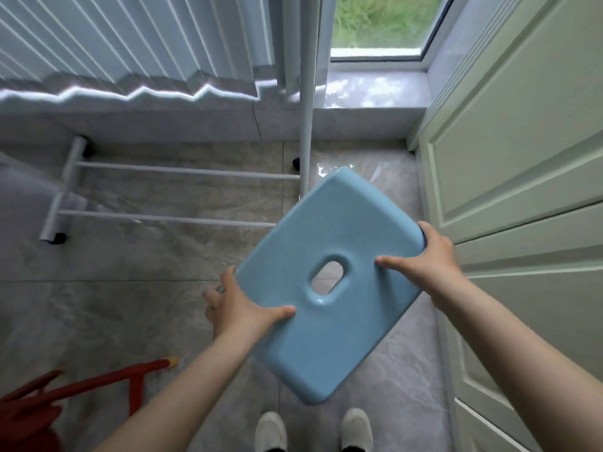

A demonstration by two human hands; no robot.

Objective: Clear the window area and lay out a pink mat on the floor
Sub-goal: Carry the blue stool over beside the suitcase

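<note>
A light blue plastic stool with an oval hand hole in its seat hangs in the air in front of me, tilted, seat facing me. My left hand grips its left edge, thumb on top. My right hand grips its right edge, fingers wrapped behind. The stool is above the grey tiled floor, short of the window and its marble sill. No pink mat is in view.
A white metal rack on black castors stands by the window, its upright pole just beyond the stool. Pleated grey curtains hang at left. A pale green door is at right. A red chair sits bottom left. My white shoes are below.
</note>
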